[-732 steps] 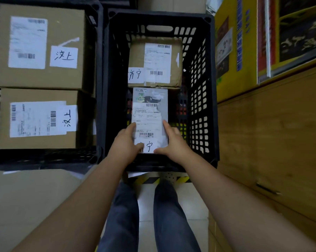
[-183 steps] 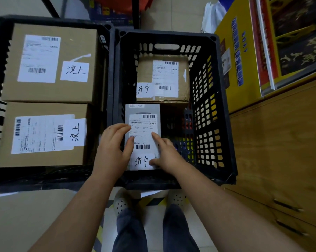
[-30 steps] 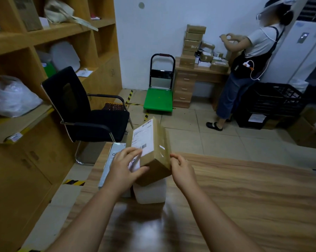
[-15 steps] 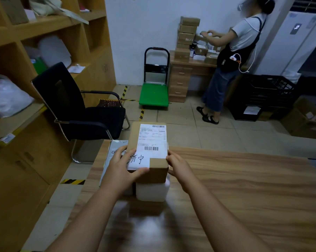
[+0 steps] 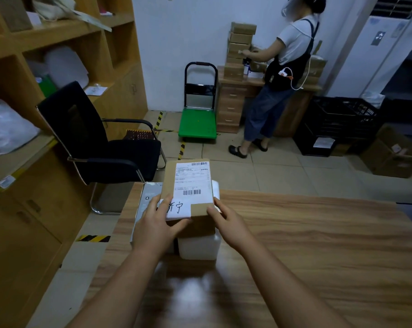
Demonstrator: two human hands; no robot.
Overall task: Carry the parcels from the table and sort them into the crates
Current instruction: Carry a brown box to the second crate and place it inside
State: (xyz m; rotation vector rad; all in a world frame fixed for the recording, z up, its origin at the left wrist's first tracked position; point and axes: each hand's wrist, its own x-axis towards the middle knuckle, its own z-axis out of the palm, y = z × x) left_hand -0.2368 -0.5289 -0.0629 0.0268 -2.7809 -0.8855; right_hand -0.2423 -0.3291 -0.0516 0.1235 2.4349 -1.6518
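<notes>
You are gripping the brown cardboard parcel (image 5: pixel 188 185) at its near end — your left hand (image 5: pixel 154 227) is curling round the near left corner with the thumb across the front face, your right hand (image 5: pixel 228 223) is pressing curled fingers against the near right edge. The parcel is sitting above a white box (image 5: pixel 200 246) at the near left part of the wooden table (image 5: pixel 318 245), with a flat grey packet (image 5: pixel 148 200) lying just beside it.

You are in the lifting step, so keep both palms on opposite sides and raise it level — the handwritten tag on the white label (image 5: pixel 193 183) is facing you, so read it before choosing a crate. Black crates (image 5: pixel 337 124) are standing well apart, across the tiled floor.

The carton is stiff, matte and square-edged, so it should be gripping well; its label is looking smoother. The white box below is looking glossy and round-cornered, and the tabletop is shining.
</notes>
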